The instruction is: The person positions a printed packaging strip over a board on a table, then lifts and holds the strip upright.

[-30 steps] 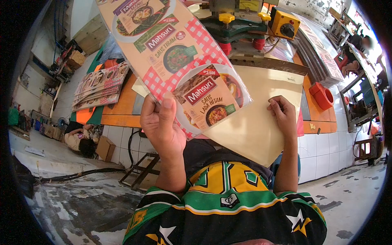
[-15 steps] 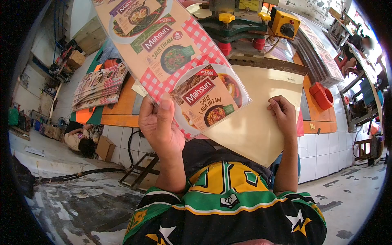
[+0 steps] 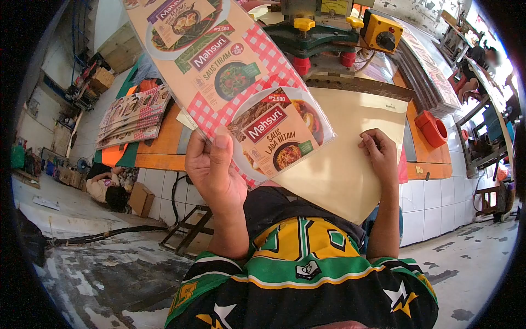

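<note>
My left hand grips the lower left edge of a long printed sheet in a clear, shiny cover, thumb on top. The sheet shows food pictures and "Mahsuri" labels, and it is held up at a slant over the table. My right hand rests on a large pale yellow sheet, its fingers curled in; whether anything is between them cannot be made out. Behind the yellow sheet stands a machine with yellow knobs and red feet.
A stack of printed sheets lies at the table's left. A yellow box with a dial, a red holder and a long stack are at the right. Other people sit farther off.
My left hand and the printed sheet have shifted slightly to the left. My right hand has not visibly moved.
</note>
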Demonstrator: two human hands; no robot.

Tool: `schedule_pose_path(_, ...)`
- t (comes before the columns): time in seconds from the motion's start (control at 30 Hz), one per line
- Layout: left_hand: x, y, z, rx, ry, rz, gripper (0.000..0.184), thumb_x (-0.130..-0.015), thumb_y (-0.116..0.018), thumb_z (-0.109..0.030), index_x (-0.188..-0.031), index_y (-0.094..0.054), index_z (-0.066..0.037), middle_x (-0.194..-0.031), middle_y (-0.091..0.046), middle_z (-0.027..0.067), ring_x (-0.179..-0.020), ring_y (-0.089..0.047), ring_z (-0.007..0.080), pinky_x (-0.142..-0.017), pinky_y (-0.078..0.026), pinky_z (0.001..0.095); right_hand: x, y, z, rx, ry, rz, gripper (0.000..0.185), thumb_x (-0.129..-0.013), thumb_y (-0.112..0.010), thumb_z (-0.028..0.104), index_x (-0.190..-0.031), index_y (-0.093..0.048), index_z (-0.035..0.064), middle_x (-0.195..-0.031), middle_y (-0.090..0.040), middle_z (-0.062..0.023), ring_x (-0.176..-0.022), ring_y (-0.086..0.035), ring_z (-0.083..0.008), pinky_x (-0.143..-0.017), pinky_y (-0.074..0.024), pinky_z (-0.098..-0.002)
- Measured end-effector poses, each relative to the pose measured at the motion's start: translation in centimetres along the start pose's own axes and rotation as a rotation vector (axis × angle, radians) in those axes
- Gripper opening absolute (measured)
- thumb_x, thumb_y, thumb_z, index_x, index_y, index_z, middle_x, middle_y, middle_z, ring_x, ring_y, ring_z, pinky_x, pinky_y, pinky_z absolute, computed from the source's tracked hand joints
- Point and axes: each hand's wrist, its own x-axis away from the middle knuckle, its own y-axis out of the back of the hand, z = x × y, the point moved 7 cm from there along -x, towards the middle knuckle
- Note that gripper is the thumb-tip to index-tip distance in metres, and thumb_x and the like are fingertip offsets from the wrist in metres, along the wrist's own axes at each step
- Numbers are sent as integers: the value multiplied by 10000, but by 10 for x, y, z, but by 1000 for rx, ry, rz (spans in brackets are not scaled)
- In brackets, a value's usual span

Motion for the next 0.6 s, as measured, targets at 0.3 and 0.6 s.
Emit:
schedule_pose_path(0.3, 0, 0, -1, 6, -6, 3, 200, -941, -669, -106, -1088, -623, 22, -943, -665, 24, -782, -535, 26, -753, -418, 181, 0, -1, -3, -18, 8, -1, 182, -972, -611, 162, -954, -669, -10, -733, -667, -56, -620, -578, -97, -579, -466, -253)
schedule_pose_path(0.6, 0, 1, -1, -7, -3, -5, 193, -939, -674, -104, -1076, -625, 22, -940, -658, 19, -793, -529, 20, -753, -417, 177, 0, 0, -3, -3, -9, 8, 191, -972, -609, 169, -955, -671, -11, -742, -674, -63, -646, -603, -102, -591, -481, -255)
